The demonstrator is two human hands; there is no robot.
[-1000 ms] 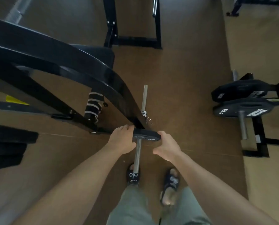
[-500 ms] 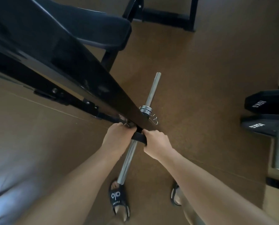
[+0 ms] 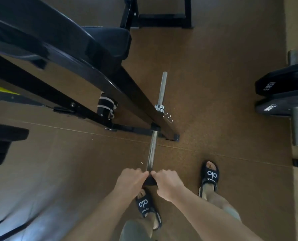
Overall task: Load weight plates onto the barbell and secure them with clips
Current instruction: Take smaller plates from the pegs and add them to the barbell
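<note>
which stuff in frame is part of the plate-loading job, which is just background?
In the job:
- barbell
- small black plate at the bar's near end, gripped by left hand and right hand
- spring clip on the bar
- 15KG plates on the rack, possible stock

Background:
- bench pad
- black frame
- floor
- slides

- One barbell [image 3: 152, 150]
- One spring clip [image 3: 160, 108] on the bar
- One small black plate [image 3: 150, 180], held by two hands: left hand [image 3: 130, 181], right hand [image 3: 169, 184]
- Two racked 15 kg plates [image 3: 282, 82] [image 3: 280, 107]
- Two sandals [image 3: 145, 205] [image 3: 209, 176]
</note>
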